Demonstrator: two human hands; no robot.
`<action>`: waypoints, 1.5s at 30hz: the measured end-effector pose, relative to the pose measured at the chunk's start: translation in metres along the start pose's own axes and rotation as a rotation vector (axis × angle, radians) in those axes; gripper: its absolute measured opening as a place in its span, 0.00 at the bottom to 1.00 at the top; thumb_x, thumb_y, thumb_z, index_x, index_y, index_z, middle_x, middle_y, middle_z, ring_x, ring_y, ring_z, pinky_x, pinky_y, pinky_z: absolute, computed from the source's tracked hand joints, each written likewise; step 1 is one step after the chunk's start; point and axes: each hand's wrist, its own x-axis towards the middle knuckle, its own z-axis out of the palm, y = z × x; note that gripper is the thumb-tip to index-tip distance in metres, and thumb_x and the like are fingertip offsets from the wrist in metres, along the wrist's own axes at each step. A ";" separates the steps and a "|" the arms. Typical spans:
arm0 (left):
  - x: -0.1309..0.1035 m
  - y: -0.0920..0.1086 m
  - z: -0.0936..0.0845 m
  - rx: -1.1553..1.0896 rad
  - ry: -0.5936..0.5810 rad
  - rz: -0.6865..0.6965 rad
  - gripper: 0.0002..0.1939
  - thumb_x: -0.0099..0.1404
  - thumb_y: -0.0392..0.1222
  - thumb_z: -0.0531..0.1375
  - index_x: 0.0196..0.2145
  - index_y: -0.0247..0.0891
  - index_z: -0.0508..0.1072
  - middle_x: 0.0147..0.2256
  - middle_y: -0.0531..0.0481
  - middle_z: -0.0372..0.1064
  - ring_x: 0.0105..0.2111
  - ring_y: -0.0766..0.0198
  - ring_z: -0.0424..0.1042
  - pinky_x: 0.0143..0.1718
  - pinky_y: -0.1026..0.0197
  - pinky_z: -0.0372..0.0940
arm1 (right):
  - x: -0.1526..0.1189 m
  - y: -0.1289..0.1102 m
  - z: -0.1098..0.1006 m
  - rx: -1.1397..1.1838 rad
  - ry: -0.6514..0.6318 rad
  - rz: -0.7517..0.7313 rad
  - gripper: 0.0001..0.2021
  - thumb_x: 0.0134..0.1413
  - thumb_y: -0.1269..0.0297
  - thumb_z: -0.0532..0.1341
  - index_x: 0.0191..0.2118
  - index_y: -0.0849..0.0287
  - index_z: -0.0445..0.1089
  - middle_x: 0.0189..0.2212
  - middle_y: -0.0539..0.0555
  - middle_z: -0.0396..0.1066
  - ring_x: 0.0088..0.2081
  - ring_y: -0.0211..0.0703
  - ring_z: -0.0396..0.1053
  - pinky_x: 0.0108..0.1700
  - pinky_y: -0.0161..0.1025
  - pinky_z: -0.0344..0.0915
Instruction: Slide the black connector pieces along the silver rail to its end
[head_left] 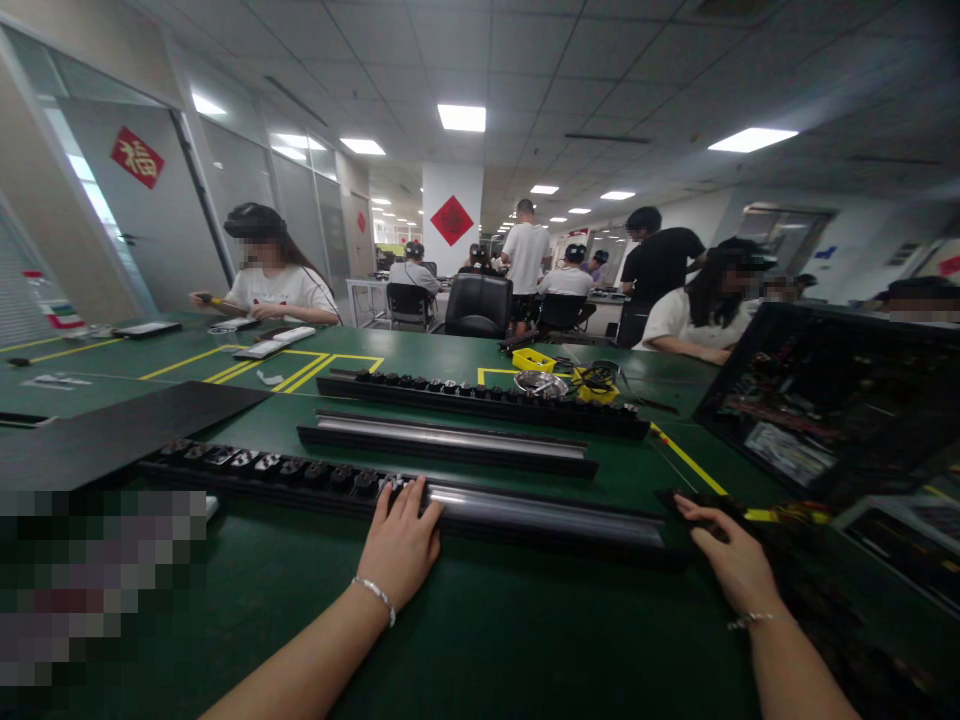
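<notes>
Your left hand (401, 540) flat with fingers outstretched on the near black rail (547, 515), your right hand (739, 560) curled by its right end, grip impossible to tell, rail lying lengthwise across the green worktop (555, 630)

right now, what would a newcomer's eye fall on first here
Probably the long black rail nearest the viewer on the green table, with small blocks along its left part and the left hand on it near the middle. The right hand is by its right end. Farther back, the red diamond sign stands out on the white pillar.
</notes>
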 end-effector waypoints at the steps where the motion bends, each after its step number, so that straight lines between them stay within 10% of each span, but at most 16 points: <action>1: 0.000 0.000 0.000 0.001 0.000 0.002 0.14 0.57 0.39 0.53 0.42 0.44 0.69 0.54 0.41 0.60 0.54 0.54 0.60 0.57 0.44 0.46 | 0.000 0.000 -0.001 0.011 -0.013 0.004 0.13 0.35 0.60 0.56 0.32 0.56 0.67 0.49 0.55 0.67 0.51 0.55 0.62 0.50 0.50 0.58; 18: 0.001 0.000 -0.002 0.058 -0.042 0.004 0.14 0.57 0.40 0.53 0.42 0.43 0.69 0.55 0.41 0.60 0.54 0.53 0.60 0.57 0.43 0.46 | 0.046 0.015 0.019 -0.351 -0.018 0.011 0.23 0.41 0.56 0.52 0.45 0.56 0.68 0.40 0.55 0.70 0.37 0.46 0.67 0.40 0.42 0.62; 33: 0.001 0.000 -0.002 0.042 -0.045 0.003 0.14 0.57 0.40 0.53 0.41 0.43 0.69 0.55 0.41 0.60 0.54 0.53 0.60 0.57 0.42 0.45 | 0.064 0.028 0.028 -0.606 0.116 -0.313 0.23 0.46 0.53 0.55 0.46 0.61 0.67 0.44 0.61 0.66 0.48 0.52 0.62 0.50 0.47 0.58; 45: -0.002 -0.005 -0.005 -0.052 -0.016 0.034 0.19 0.57 0.39 0.52 0.47 0.45 0.66 0.55 0.47 0.61 0.55 0.56 0.58 0.59 0.45 0.44 | 0.039 0.005 0.009 -0.293 0.263 -0.077 0.23 0.48 0.52 0.49 0.46 0.58 0.69 0.43 0.58 0.69 0.42 0.50 0.66 0.44 0.46 0.61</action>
